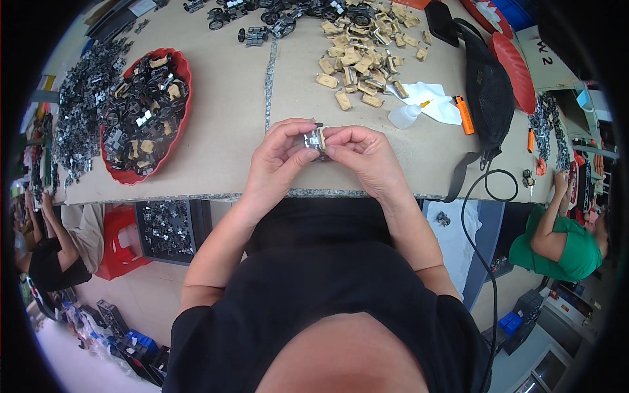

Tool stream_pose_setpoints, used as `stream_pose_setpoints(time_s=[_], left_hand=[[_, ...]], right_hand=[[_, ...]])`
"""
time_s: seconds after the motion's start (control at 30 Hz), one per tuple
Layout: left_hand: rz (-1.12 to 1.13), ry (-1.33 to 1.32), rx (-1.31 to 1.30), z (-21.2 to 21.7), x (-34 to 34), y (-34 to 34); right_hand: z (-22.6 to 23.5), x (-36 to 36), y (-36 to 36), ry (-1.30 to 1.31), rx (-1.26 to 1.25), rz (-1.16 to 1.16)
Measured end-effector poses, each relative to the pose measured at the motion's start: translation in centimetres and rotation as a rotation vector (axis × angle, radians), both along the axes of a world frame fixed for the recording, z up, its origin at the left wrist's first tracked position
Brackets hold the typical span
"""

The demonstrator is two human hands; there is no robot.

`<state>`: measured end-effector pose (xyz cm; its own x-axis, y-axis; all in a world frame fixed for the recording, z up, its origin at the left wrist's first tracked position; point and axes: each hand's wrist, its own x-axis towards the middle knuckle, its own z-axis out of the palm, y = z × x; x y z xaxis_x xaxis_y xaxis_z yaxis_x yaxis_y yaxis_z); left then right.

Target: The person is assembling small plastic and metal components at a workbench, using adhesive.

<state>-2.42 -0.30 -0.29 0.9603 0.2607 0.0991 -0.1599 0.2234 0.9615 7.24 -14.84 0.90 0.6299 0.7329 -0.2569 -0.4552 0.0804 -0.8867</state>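
Near the table's front edge, my left hand (278,158) and my right hand (367,157) meet around one small toy-car assembly. Left fingers and thumb pinch its dark and silver chassis (312,139). On its right side a tan plastic part (322,136) is pinched by my right thumb and fingertips. The two pieces touch, though whether they are joined I cannot tell. Beyond my hands lies a heap of tan parts (357,60), and behind it black wheeled chassis (282,25) are piled.
A red scalloped basket (188,82) at left holds wheeled pieces, beside small dark parts (82,111). To the right are a white squeeze bottle (404,117), white cloth (426,93), orange lighter (464,115), black bag (488,85) and cable (466,226). Co-workers sit at both sides.
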Motion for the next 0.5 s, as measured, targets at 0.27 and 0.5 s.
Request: stream_pose_setpoints(time_s=[0.27, 0.5], left_hand=[[-0.030, 0.002, -0.056, -0.15, 0.05, 0.26], [-0.091, 0.049, -0.173, -0.19, -0.07, 0.71]], right_hand=[[0.45, 0.25, 0.19, 0.019, 0.010, 0.035], [-0.13, 0.94, 0.00, 0.007, 0.013, 0.101]])
